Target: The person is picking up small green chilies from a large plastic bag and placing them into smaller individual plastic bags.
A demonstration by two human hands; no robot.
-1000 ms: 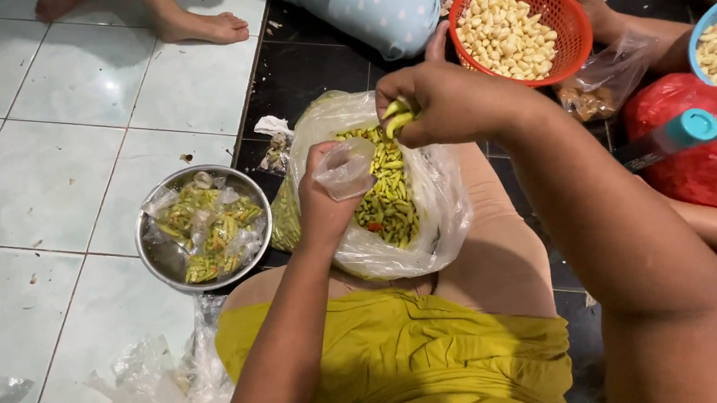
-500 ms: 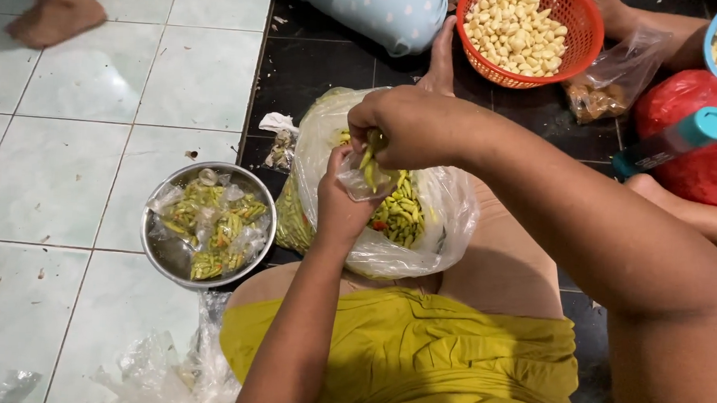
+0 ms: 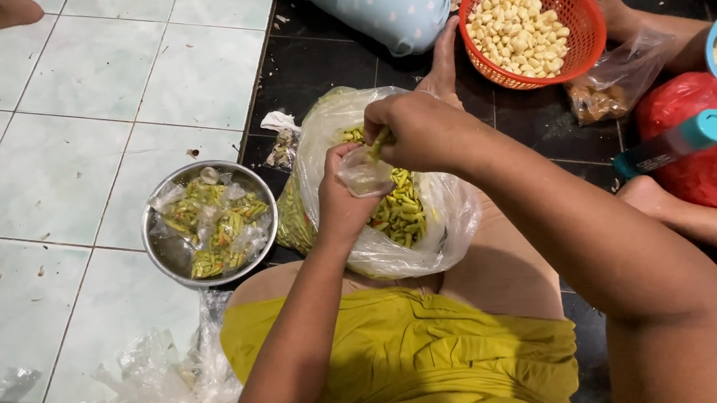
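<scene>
A small clear plastic bag (image 3: 366, 173), thin, limp and slippery, likely best held at its mouth, sits pinched in the left hand (image 3: 338, 194). Just above, the right hand (image 3: 413, 130) has its grip closed on green chillies (image 3: 378, 145) at the bag's opening. Below lies a large bag of chillies (image 3: 399, 212); a steel bowl (image 3: 208, 221) rests beside it on the floor.

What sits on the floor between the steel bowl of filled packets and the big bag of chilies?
In the head view, a small crumpled scrap of plastic with bits of debris lies near the gap between steel bowl and big bag; lower down they nearly touch.
</scene>
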